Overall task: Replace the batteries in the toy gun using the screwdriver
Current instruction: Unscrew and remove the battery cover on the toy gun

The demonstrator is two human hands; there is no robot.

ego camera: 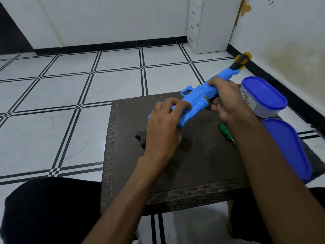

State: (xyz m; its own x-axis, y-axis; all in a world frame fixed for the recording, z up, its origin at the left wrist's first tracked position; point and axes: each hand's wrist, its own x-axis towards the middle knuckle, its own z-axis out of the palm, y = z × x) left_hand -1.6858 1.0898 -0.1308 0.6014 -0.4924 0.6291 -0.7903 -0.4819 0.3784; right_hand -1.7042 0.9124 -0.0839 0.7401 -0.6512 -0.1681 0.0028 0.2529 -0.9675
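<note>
tiled floor [52, 120], white with dark double lines, fills the left and far part of the view. a dark knee [44, 208] sits at near left. a low dark table [175, 194] with a patterned woven border stands at centre.

small dark part [140, 138] lies on the table at left of centre, just beside the left hand and partly hidden by it; what it is cannot be told.

left hand [163, 127] is over the middle of the table, fingers curled round the near, lower end of the toy gun [198, 97]. the toy gun is blue, held slanted above the far part of the table, its near end at centre and its far end with a black and yellow tip running out past the table's far right edge over the floor.

right hand [226, 99] grips the toy gun at its middle, thumb over the top, fingers wrapped under the body; what the fingertips touch below cannot be told.

screwdriver [226, 132], green handle with a thin metal shaft, lies flat on the table just near of the right hand, partly covered by the right forearm. no hand holds it.

at far right an oval container [260, 104] with a blue lid [263, 92] stands on the table's right edge. a second blue lid [288, 148] lies near of it, along the right edge.
</note>
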